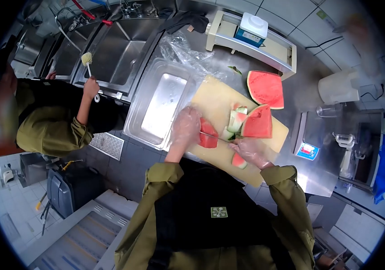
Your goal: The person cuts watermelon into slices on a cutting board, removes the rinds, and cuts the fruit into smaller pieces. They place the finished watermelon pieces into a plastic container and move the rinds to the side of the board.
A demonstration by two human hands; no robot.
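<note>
My left hand (186,127), in a clear plastic glove, rests against the left side of a peeled red watermelon chunk (208,140) on the cream cutting board (215,93). My gloved right hand (252,150) is closed round a knife's handle. The thin knife blade (210,135) reaches left across the chunk. Just above my right hand, a watermelon wedge with rind (258,122) lies beside pale rind scraps (236,119). A small rind-edged piece (238,160) is below that hand. A larger watermelon piece (265,89) sits at the board's upper right edge.
Left of the board stands a clear plastic tub (158,101), with crumpled plastic wrap behind it. Farther left, a co-worker's hand (91,87) holds a brush over the metal sinks (122,49). A cream rack (269,50) stands behind; a white jug (338,87) is right.
</note>
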